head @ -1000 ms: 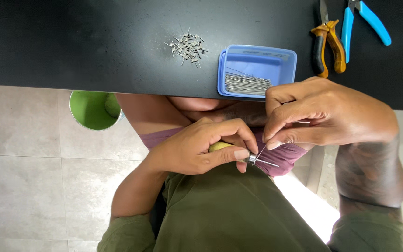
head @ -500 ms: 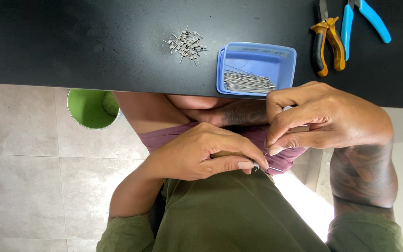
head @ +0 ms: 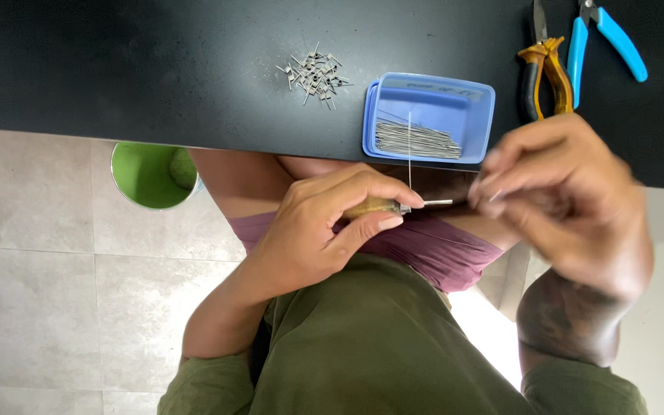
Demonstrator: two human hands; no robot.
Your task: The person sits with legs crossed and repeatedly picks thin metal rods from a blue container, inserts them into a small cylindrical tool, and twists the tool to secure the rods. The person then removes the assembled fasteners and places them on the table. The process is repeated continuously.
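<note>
Your left hand (head: 324, 230) curls tightly around a small wooden-handled tool (head: 378, 206) over your lap, a thin wire (head: 410, 150) standing up from its tip. Your right hand (head: 562, 200), blurred, pinches near that tip; its grasp is unclear. A blue tray (head: 476, 96) sits on the black table (head: 117, 69).

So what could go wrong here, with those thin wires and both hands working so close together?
The bent wire sticking up from the wooden-handled tool in the left hand might prick the blurred right hand beside it. The blue tray sits near the black table edge and might get knocked off.
</note>
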